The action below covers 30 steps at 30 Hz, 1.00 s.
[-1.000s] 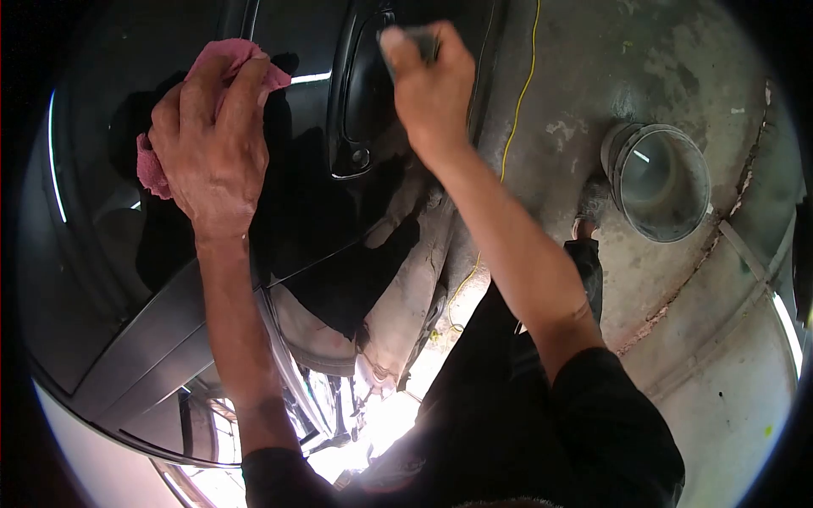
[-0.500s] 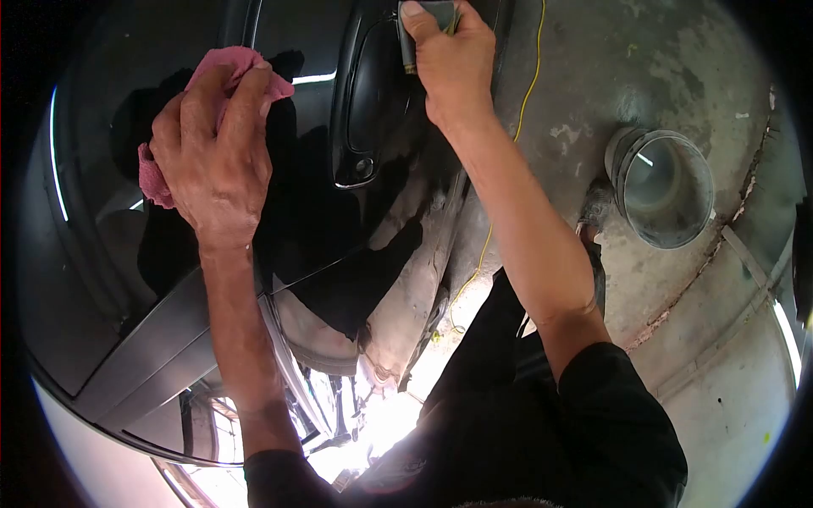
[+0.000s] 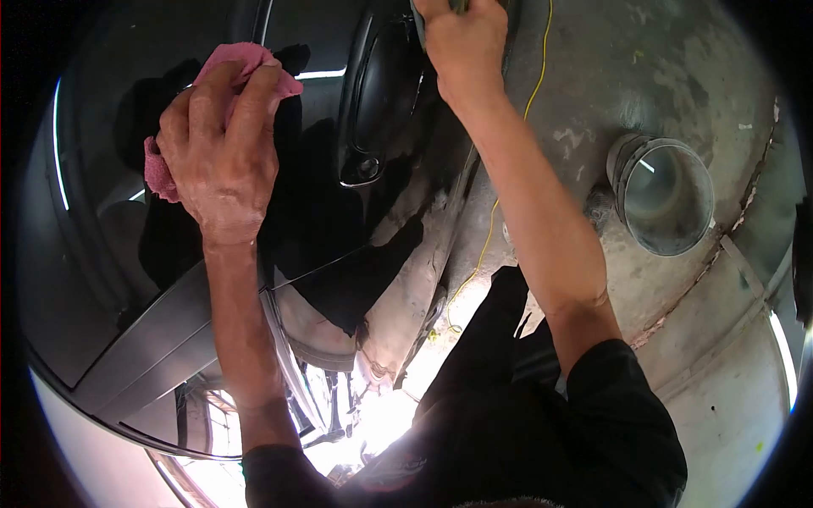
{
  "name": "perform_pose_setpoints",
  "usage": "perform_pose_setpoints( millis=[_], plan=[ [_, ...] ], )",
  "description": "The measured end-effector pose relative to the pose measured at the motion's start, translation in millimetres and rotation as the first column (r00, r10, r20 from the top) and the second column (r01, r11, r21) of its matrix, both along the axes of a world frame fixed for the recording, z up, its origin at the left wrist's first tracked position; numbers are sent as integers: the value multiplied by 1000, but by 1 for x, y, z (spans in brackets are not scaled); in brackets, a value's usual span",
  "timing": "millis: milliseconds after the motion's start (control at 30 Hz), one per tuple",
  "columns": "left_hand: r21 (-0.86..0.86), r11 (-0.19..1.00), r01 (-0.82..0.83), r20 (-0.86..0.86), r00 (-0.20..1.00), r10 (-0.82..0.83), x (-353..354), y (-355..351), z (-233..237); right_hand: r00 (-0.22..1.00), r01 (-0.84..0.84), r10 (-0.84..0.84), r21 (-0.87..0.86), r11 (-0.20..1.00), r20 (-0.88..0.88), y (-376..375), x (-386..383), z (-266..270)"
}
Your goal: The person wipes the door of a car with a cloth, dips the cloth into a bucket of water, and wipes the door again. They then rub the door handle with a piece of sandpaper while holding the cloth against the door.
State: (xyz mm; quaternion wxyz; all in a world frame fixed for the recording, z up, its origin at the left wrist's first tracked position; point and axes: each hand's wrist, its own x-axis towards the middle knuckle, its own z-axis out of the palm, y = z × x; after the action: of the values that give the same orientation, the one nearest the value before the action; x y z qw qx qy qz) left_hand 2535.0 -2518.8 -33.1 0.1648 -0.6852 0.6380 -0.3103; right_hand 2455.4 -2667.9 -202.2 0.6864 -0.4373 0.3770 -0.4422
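Note:
My left hand (image 3: 222, 152) is closed on a crumpled pink cloth (image 3: 247, 61) and rests with it on the glossy black car panel (image 3: 313, 203). Part of the cloth sticks out past the fingertips, another part beside the wrist side of the palm. At the top edge my right hand (image 3: 467, 46) grips a sanding block (image 3: 418, 21) faced with grey sandpaper, mostly cut off by the frame and covered by the fingers. Between the two hands lies a long recessed handle-like trim (image 3: 360, 102) with a small round lock (image 3: 367, 166).
On the concrete floor (image 3: 584, 102) to the right stands a bucket (image 3: 669, 199) holding cloudy liquid. A thin yellow cord (image 3: 533, 93) runs along the floor beside the car. Bright light glares low in the middle, and the panel mirrors the arms.
My right hand has moved up and slightly right with the sanding block, now largely out of frame. My left hand stays on the cloth; the whole view has shifted slightly.

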Motion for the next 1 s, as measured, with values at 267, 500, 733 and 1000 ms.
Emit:
perform_pose_setpoints(
  millis=[267, 500, 733, 1000],
  plan=[
    [-12, 1000, 16, -17, 1000, -16, 1, 0, 0, 979, -79, 67, 52, 996, 193, -6, 9, -14],
    [-26, 1000, -8, -40, 999, 7, 2, 4, -1, 984, 137, -123, -112, 984, 129, -7, -1, -17],
    [29, 995, -99, -18, 995, 99, -1, 8, 4, 969, 60, -207, -691, 720, -132, 18, -19, -15],
    [-31, 999, -19, -24, 1000, 18, 3, 4, 0, 984, 82, -152, -515, 853, -97, 14, -23, -16]
  ],
)
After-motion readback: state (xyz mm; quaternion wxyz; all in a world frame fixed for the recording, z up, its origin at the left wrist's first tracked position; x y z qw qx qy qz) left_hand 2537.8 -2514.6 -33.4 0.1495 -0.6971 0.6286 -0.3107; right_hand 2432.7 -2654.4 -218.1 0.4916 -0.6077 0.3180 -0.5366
